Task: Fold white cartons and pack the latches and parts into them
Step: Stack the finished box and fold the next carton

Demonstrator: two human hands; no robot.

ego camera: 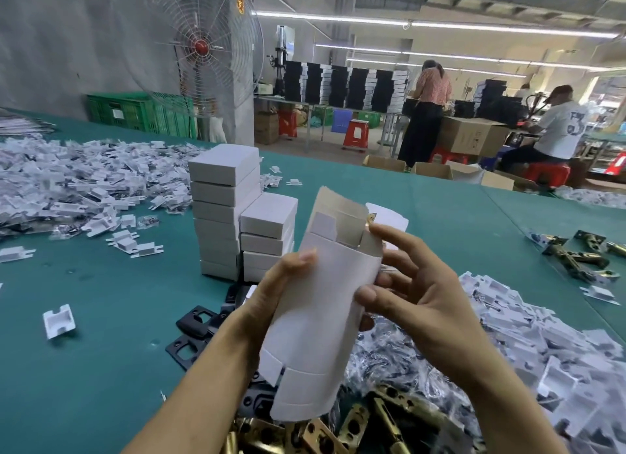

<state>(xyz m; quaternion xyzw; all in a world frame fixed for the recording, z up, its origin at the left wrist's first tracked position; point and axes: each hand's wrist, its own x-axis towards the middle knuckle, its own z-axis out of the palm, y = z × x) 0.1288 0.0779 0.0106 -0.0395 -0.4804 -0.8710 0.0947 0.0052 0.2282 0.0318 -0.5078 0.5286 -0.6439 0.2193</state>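
The left hand (274, 301) and the right hand (426, 301) hold one white paperboard carton (318, 335) upright in the air above the near edge of the counter. The left hand grips the carton's left edge with the thumb on the front panel. The right hand curls round the right edge, thumb pressed on the front and forefinger touching the top flaps. The carton is bowed into a half-open tube, its end flaps loose. Judging by this curl, the board is light, thin and easily creased. It is best held by the long side edges near the score lines, not by the flaps, which would likely buckle. Beneath lie brass-coloured metal latches (352, 426) and flat black metal plates (193, 321); to the right is a heap of clear bagged parts (542, 335). Behind, two stacks of closed white cartons (223, 199) stand on the teal-green counter (101, 369), with a spread of white moulded plastic inserts (84, 182) at far left.
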